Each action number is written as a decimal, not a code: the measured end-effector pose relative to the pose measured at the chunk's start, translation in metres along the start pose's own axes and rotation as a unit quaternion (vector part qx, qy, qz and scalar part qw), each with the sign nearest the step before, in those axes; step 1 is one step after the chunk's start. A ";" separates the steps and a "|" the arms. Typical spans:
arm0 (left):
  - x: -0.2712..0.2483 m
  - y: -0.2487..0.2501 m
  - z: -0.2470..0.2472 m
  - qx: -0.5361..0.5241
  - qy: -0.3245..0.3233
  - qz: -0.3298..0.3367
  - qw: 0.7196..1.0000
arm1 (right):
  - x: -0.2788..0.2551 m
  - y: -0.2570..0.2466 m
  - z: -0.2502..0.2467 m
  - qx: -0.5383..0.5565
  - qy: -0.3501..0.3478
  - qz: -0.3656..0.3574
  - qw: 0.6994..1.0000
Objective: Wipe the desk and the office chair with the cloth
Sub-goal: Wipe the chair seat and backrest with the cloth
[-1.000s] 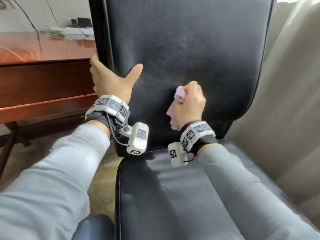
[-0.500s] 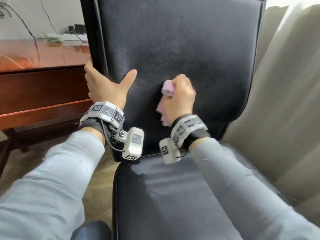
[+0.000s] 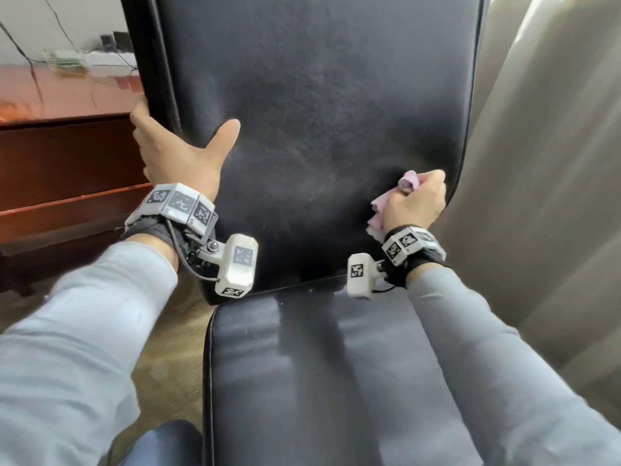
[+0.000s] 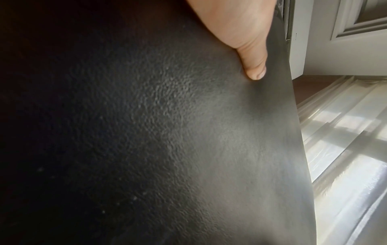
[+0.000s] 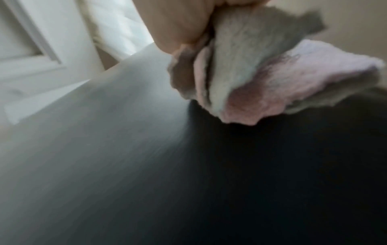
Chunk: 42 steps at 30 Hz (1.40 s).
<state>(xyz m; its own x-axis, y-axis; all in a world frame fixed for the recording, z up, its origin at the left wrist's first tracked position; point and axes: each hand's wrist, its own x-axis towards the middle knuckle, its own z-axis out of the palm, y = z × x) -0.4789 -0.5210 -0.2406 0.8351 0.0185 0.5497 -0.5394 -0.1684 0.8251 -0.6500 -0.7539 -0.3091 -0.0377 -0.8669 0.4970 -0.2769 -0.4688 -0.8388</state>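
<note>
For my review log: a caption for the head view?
Right hand wipes chair backrest with pink cloth; left hand steadies it.

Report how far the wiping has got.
Done: cannot tell; nothing shows the desk wiped. In hand: right hand presses the pink cloth on the chair backrest, near its right edge, while left hand steadies it. Left: seat.

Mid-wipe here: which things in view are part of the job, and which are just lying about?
In the job:
- pink cloth, gripped in right hand
- office chair backrest, steadied by left hand
- chair seat
- wooden desk

Lying about:
- power strip and cables
- curtain
</note>
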 end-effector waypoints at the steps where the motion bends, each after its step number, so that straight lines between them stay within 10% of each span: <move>1: 0.000 0.000 -0.001 0.001 0.001 0.002 1.000 | -0.024 -0.009 0.010 0.021 -0.026 -0.012 0.999; 6: -0.001 0.001 -0.011 0.010 0.004 0.011 1.000 | -0.093 -0.015 0.028 0.059 -0.157 -0.107 0.980; 12: 0.000 -0.001 -0.009 0.009 0.008 0.005 1.000 | 0.021 0.030 -0.018 -0.063 -0.007 0.043 0.997; 20: 0.000 -0.002 -0.010 0.004 0.013 0.010 1.000 | -0.109 -0.021 0.038 0.048 -0.188 -0.104 0.976; 27: 0.000 0.000 -0.009 0.002 0.007 0.011 1.000 | 0.021 0.004 -0.017 -0.080 -0.007 -0.016 0.997; 30: -0.001 0.001 -0.008 0.008 0.006 0.008 1.000 | -0.020 -0.009 0.001 -0.084 -0.070 -0.049 0.993; 35: -0.002 0.000 -0.013 -0.004 0.003 0.006 1.000 | -0.122 -0.026 0.020 -0.124 -0.427 -0.248 0.861; 42: 0.001 -0.003 -0.008 0.007 0.000 -0.005 1.000 | -0.059 -0.022 -0.027 -0.403 -0.415 -0.309 0.755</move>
<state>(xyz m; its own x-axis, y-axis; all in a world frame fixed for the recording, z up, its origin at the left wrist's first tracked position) -0.4778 -0.5124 -0.2417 0.8404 0.0209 0.5416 -0.5295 -0.1814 0.8287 -0.6677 -0.6876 -0.3140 0.8594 -0.4895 0.1478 -0.5026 -0.8617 0.0689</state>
